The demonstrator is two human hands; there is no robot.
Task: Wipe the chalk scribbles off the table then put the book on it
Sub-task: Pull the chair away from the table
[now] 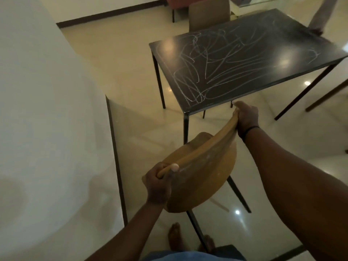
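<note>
Holding a chair (pixel 190 178) by its curved back rail, the left hand (pixel 160 182) wraps the rail's low end at lower centre and the right hand (pixel 245 117) its high end, just beside the counter (pixel 282 40) edge. Scribbles (pixel 216 68) cover the counter's near half, upper right. No book or cloth shows. Open floor lies left of the counter.

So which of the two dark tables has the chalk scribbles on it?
The black metal-legged table ahead, its top covered with white chalk scribbles. The dark glass-topped table beneath the hands shows none.
</note>
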